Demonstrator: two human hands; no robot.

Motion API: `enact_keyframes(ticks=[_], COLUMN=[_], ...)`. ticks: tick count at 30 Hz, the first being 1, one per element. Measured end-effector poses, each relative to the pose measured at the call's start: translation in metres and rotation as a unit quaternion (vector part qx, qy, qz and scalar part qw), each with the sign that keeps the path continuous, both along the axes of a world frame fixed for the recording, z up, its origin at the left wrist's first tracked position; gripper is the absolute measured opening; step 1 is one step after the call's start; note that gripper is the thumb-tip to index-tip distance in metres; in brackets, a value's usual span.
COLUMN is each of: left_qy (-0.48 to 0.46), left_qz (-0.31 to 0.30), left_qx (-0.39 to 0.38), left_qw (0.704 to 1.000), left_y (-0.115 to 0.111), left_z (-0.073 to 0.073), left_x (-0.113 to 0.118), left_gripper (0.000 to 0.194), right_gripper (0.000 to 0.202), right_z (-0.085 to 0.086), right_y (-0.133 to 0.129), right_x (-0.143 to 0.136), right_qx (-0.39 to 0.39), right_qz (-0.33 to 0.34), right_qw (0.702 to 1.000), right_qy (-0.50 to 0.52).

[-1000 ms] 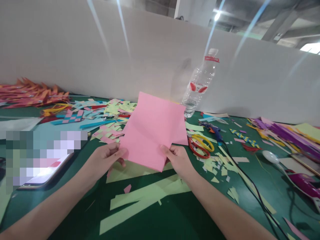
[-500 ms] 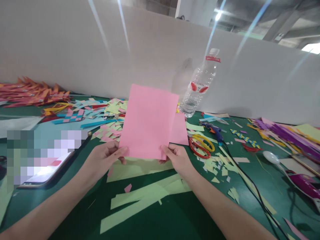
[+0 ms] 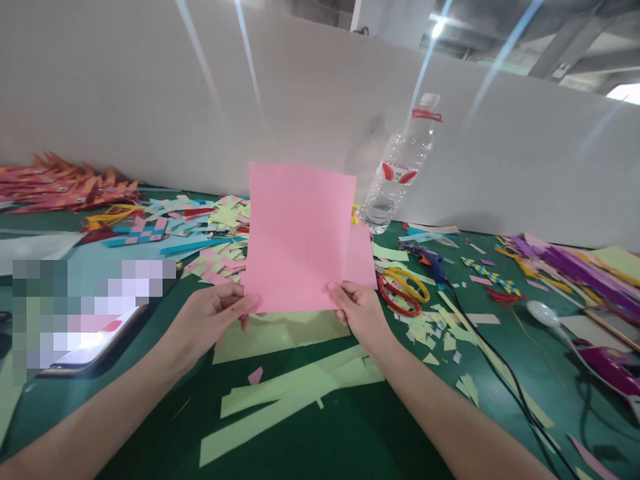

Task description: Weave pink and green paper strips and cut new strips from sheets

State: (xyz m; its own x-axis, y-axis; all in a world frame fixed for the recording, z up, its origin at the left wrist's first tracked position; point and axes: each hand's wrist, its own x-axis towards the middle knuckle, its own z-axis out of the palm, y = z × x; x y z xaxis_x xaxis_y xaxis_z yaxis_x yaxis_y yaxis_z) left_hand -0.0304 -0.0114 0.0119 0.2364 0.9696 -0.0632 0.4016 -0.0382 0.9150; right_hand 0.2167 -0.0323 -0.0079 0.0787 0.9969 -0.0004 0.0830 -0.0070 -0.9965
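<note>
A pink sheet of paper (image 3: 299,240) is held up above the table, facing me. My left hand (image 3: 220,310) pinches its lower left corner, thumb in front. At the lower right corner my right hand (image 3: 355,307) grips the same sheet between thumb and fingers. Behind it, to the right, part of another pink sheet (image 3: 361,257) shows. Below the paper lie a pale green sheet (image 3: 290,337) and long pale green strips (image 3: 280,393), with a small pink scrap (image 3: 255,375) beside them.
A phone (image 3: 95,350) lies at left. Right of the hands are scissors (image 3: 403,290), a blue glue gun (image 3: 425,261) with a black cord, paper scraps (image 3: 433,331) and a white spoon (image 3: 544,315). A plastic bottle (image 3: 397,177) stands by the grey partition (image 3: 150,100).
The pink paper has straightened from a slight tilt and risen a little, its top left corner shifting left. Both hands still hold it; the right hand has moved slightly right.
</note>
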Motion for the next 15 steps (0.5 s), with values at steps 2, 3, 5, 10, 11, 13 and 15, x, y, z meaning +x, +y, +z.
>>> enact_keyframes(ticks=[2, 3, 5, 10, 11, 13, 15], left_qy=[0.004, 0.005, 0.007, 0.009, 0.003, -0.024, -0.081], left_qz=[0.000, -0.001, -0.002, 0.010, 0.020, 0.043, 0.061], left_qx=[0.003, 0.002, 0.004, 0.034, 0.041, 0.045, 0.031], left_qw=[1.000, 1.000, 1.000, 0.999, 0.999, 0.998, 0.994], left_y=[-0.0007, -0.0010, -0.0012, 0.0000, 0.0004, 0.0012, 0.0020], left_z=[0.0000, -0.0002, -0.0003, 0.0008, 0.0007, -0.0004, -0.0022], left_x=[0.0005, 0.0007, 0.0011, 0.0006, 0.0001, -0.0009, -0.0017], left_gripper=[0.032, 0.033, 0.034, 0.032, 0.031, 0.028, 0.027], right_gripper=[0.039, 0.040, 0.040, 0.045, 0.046, 0.044, 0.038], right_z=[0.0007, 0.0010, 0.0015, 0.0040, 0.0046, 0.0059, 0.0076], right_y=[-0.0003, -0.0004, -0.0009, -0.0035, -0.0041, -0.0053, -0.0068], right_x=[0.0005, 0.0009, 0.0013, 0.0000, -0.0004, -0.0014, -0.0032], right_qx=[0.001, 0.001, -0.004, -0.017, -0.013, -0.005, -0.010], right_qz=[-0.003, -0.004, -0.008, -0.008, 0.002, 0.032, 0.068], right_qw=[1.000, 1.000, 1.000, 1.000, 1.000, 0.999, 0.998], right_qy=[0.003, 0.002, 0.001, 0.016, 0.013, 0.006, 0.013])
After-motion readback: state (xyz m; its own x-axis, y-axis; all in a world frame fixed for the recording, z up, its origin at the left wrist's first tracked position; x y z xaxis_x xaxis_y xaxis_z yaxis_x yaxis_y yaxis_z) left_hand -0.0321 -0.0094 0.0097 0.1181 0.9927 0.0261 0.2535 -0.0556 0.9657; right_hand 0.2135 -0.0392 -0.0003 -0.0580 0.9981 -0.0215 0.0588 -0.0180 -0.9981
